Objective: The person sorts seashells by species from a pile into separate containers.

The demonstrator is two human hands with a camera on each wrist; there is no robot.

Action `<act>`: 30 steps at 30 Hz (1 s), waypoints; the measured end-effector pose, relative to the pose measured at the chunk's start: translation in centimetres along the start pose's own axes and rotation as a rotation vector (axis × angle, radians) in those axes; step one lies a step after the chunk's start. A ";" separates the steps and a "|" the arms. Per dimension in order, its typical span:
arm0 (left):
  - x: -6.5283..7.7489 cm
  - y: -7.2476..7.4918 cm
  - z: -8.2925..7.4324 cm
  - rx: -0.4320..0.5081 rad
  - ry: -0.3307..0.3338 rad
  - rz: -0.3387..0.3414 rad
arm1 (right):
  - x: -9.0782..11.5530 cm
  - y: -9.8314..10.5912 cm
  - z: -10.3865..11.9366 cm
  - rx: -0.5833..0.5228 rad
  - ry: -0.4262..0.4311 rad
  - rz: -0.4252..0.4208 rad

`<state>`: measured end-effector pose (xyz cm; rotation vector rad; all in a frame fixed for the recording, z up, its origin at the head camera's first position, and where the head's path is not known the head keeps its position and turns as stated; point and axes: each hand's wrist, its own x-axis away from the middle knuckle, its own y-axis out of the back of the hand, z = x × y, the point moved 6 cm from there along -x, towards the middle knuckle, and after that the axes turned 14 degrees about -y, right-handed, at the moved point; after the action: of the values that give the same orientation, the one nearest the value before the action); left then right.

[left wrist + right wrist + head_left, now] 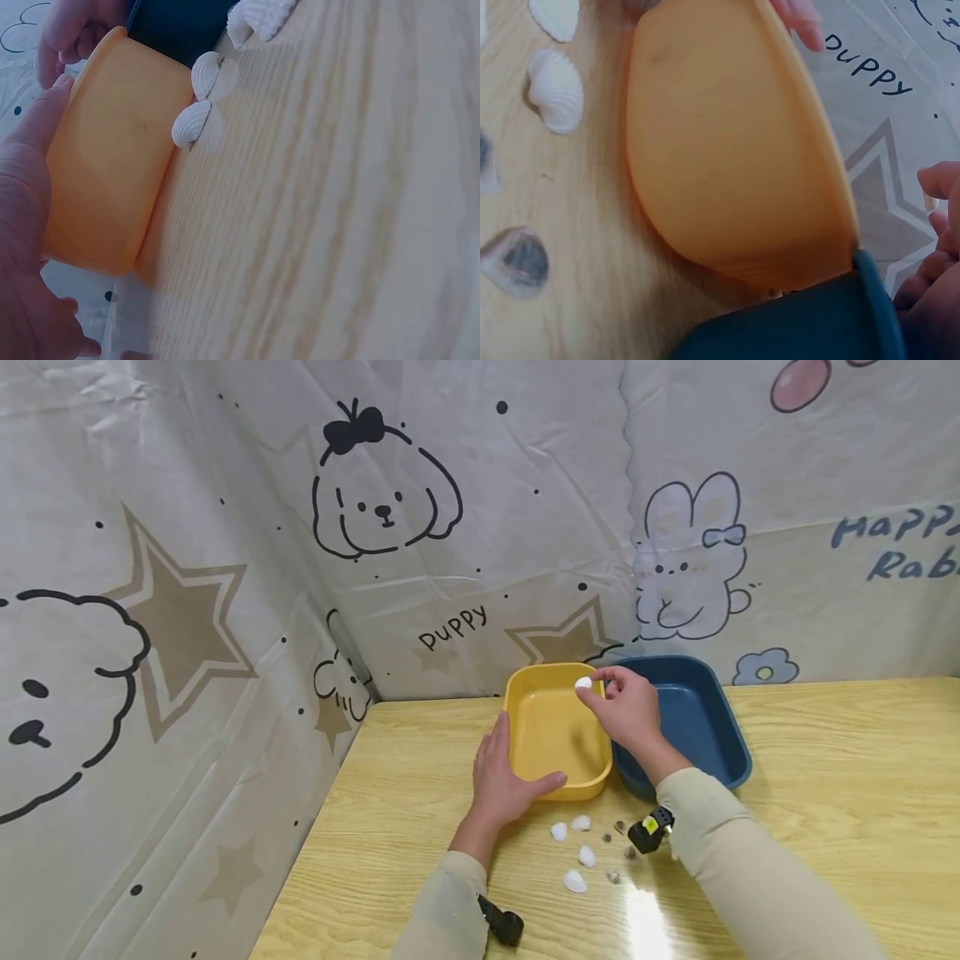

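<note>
My right hand [630, 708] pinches a small white seashell [583, 683] between thumb and index finger, above the right side of the yellow tray [551, 714]. In the right wrist view only a sliver of the shell [931, 201] shows between the fingertips. Against the yellow tray's near left corner rests my left hand [501, 783], its straight fingers along the left wall and its thumb on the near rim. The tray's visible floor holds no shells. Several white ribbed seashells [575, 882] lie on the table in front of it.
A dark blue tray [697, 718] stands close against the yellow one's right side, partly behind my right forearm. Several small dark-patterned shells [613, 877] lie right of the white ones on the wooden table [847, 793]. A printed cloth [487, 510] hangs behind and to the left.
</note>
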<state>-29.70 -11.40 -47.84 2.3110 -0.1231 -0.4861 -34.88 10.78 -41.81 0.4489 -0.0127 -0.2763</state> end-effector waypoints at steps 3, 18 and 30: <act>0.1 -0.1 0.1 -0.005 0.004 0.004 | -0.1 -0.4 -0.6 -0.014 -0.009 0.002; -0.4 0.1 -0.3 -0.030 -0.027 -0.024 | -0.4 -1.3 -1.5 -0.029 -0.031 0.037; -0.2 -0.1 0.1 -0.010 -0.033 -0.023 | -0.6 -1.7 -2.0 -0.018 -0.044 0.046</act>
<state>-29.94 -11.32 -47.92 2.2973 -0.1106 -0.5356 -35.72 10.36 -44.33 0.4244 -0.0639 -0.2408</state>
